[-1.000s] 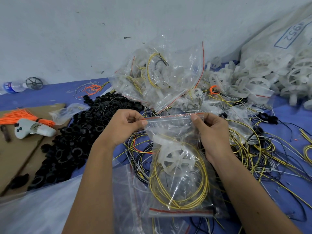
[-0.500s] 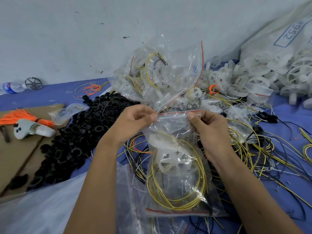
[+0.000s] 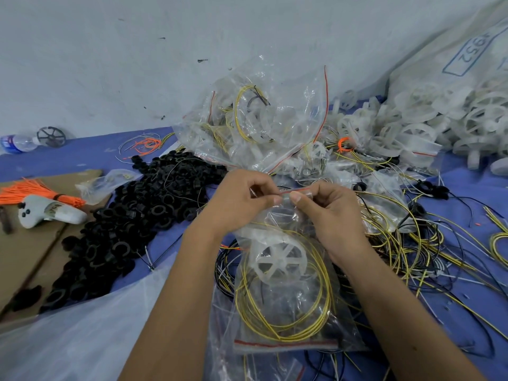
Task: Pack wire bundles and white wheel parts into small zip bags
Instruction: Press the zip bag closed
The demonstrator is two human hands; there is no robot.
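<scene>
Fingers of the left hand (image 3: 239,199) and right hand (image 3: 327,207) pinch the red zip strip of a small zip bag (image 3: 286,312), thumbs nearly touching at its middle. Below them the bag hangs holding a white wheel (image 3: 277,259) and coiled yellow wire bundle (image 3: 283,306). Black rings (image 3: 132,215) lie left, filled bags (image 3: 264,122) beyond, loose wires (image 3: 412,243) right.
</scene>
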